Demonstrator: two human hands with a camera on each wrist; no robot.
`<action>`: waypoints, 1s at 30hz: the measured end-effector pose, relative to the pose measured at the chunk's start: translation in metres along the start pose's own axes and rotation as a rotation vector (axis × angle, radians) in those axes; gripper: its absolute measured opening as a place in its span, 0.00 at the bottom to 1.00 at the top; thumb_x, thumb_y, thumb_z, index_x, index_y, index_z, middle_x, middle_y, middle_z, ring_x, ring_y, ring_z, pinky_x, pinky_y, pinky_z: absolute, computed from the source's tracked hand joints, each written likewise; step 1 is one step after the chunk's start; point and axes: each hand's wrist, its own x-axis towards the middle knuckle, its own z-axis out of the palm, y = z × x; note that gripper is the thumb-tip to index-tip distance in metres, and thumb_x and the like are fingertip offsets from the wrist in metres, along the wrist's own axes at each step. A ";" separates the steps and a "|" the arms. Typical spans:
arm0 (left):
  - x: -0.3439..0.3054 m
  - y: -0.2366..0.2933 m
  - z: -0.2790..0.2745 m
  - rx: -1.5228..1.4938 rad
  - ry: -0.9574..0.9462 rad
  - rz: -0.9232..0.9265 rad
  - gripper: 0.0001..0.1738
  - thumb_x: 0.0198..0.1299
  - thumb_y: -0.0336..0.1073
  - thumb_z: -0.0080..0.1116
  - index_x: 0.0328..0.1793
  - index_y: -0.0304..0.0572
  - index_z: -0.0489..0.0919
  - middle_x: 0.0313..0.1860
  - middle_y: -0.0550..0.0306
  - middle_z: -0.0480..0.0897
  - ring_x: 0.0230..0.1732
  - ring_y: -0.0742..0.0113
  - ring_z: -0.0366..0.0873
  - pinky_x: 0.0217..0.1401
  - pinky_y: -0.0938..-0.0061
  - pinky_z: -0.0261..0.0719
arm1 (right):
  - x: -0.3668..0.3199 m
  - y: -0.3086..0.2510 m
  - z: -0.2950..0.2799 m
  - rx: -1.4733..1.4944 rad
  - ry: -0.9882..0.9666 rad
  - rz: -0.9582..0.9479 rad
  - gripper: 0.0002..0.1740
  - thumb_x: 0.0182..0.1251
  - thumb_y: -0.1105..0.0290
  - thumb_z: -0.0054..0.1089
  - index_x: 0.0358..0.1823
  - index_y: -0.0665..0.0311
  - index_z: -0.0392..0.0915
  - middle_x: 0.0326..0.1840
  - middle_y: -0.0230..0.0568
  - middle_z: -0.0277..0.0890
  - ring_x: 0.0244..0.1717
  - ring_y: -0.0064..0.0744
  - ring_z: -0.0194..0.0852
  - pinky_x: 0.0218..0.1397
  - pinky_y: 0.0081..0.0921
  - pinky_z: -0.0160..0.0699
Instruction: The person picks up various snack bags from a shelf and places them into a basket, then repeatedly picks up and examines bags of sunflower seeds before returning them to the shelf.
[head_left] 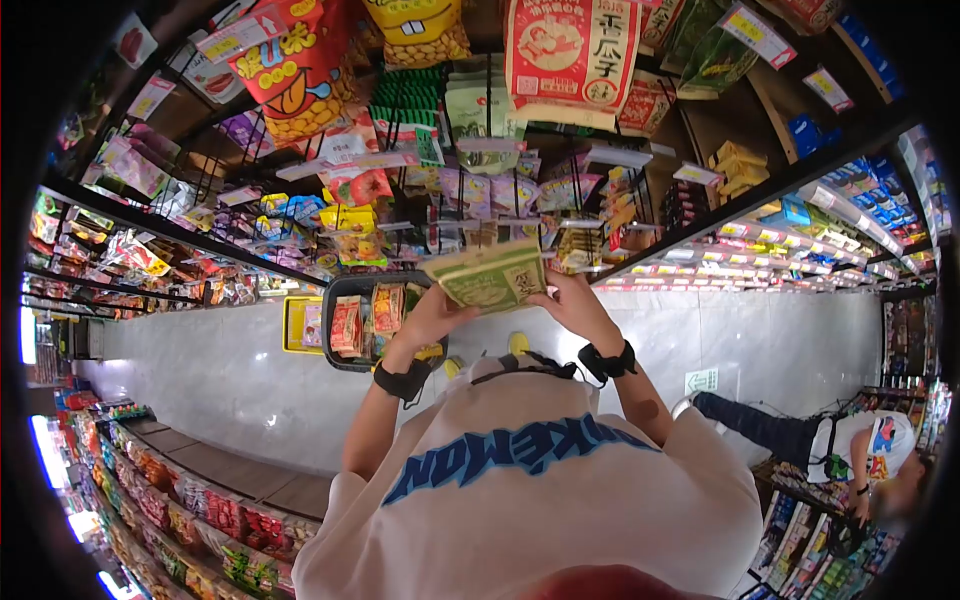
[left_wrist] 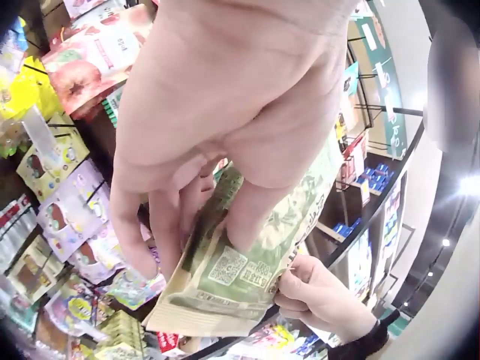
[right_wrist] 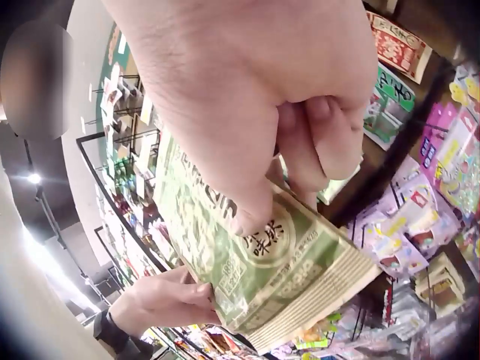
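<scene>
A green snack bag with a pale crimped edge [head_left: 490, 277] [left_wrist: 217, 289] [right_wrist: 255, 255] is held in front of the chest between both hands. The left hand [head_left: 437, 318] [left_wrist: 232, 97] grips one end, its thumb on the printed face and its fingers behind. At the other end the right hand [head_left: 580, 307] [right_wrist: 255, 97] pinches the bag, thumb on the front and fingers curled behind it. Part of the bag's back is hidden.
A dark basket [head_left: 328, 290] with red and white packets stands on the floor beside a yellow basket [head_left: 290, 322]. Shelves of hanging snack bags [head_left: 515, 190] lie ahead. Another person [head_left: 820, 445] is at the right.
</scene>
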 end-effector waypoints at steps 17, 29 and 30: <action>-0.005 -0.050 -0.004 -0.004 0.039 -0.082 0.35 0.70 0.40 0.65 0.76 0.30 0.64 0.40 0.56 0.86 0.36 0.76 0.78 0.38 0.76 0.77 | 0.001 0.067 0.063 0.165 -0.065 0.119 0.19 0.69 0.65 0.67 0.54 0.72 0.81 0.45 0.50 0.87 0.45 0.37 0.87 0.51 0.33 0.81; 0.095 -0.037 -0.011 -0.035 0.412 0.323 0.33 0.74 0.29 0.54 0.82 0.34 0.58 0.54 0.51 0.84 0.49 0.70 0.80 0.53 0.74 0.78 | 0.087 0.031 0.017 0.170 0.188 -0.020 0.18 0.72 0.67 0.63 0.58 0.69 0.79 0.47 0.50 0.87 0.47 0.37 0.87 0.52 0.32 0.81; 0.104 -0.033 -0.015 -0.033 0.396 0.307 0.33 0.73 0.29 0.54 0.82 0.34 0.58 0.55 0.50 0.83 0.49 0.70 0.79 0.53 0.74 0.78 | 0.095 0.028 0.013 0.163 0.196 -0.039 0.18 0.72 0.67 0.63 0.58 0.69 0.79 0.47 0.51 0.88 0.46 0.38 0.87 0.52 0.33 0.81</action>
